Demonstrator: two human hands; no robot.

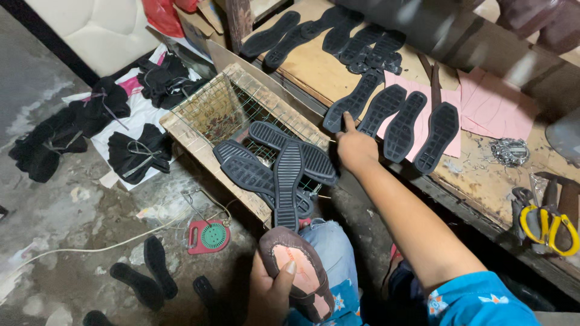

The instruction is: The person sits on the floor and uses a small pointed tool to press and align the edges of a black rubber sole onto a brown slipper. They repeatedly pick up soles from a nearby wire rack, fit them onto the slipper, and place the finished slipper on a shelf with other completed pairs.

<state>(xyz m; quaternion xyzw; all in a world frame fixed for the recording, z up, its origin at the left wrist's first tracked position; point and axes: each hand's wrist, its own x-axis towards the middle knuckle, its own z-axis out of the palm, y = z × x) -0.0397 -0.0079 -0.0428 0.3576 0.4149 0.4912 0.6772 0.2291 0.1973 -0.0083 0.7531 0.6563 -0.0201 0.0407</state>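
Rubber soles (386, 115) lie in rows across the wooden workbench (314, 72), some on pink paper sheets (495, 105), with yellow-handled pliers (550, 226) near the bench's front edge and a small heap of metal rings (510, 151) beside the paper. Between the person and the bench stands a wooden frame with wire mesh (223, 105), and four dark soles (278, 166) are piled crosswise on its near corner. The right hand (356, 148) reaches past that pile to the bench edge, fingers curled and one raised, touching the tip of a dark sole (347, 105) there. The left hand (272, 290) grips a brown shoe upper on a last (299, 271), held bottom up over the lap, its pink insole ringed by folded brown leather, thumb pressed on the pink. On the concrete floor are a red round device (208, 235) with a white cord, loose soles (145, 274) and bundles of black uppers (136, 154) on white sheets.
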